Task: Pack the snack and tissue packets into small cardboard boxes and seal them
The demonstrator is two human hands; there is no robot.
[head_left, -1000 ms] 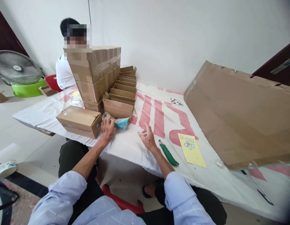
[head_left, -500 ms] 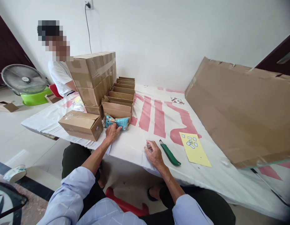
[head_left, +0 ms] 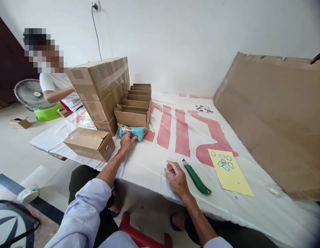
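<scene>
My left hand (head_left: pixel 127 141) reaches forward and grips the near edge of a blue printed packet (head_left: pixel 131 131) lying against the front of a row of open cardboard boxes (head_left: pixel 134 106). My right hand (head_left: pixel 177 177) rests palm down on the white cloth near the table's front edge, fingers loosely curled, holding nothing. Just right of it lies a green-handled cutter (head_left: pixel 197 176), which it does not touch.
A small closed carton (head_left: pixel 89 143) lies left of my left hand. Taped cartons (head_left: pixel 99 86) are stacked behind it. A yellow sticker sheet (head_left: pixel 228 167) and a big cardboard sheet (head_left: pixel 276 113) lie right. Another person (head_left: pixel 55 84) sits at the far left by a fan (head_left: pixel 32 94).
My right hand came down from the air onto the cloth beside the cutter. My left hand slid forward along the blue packet. The view turned left.
</scene>
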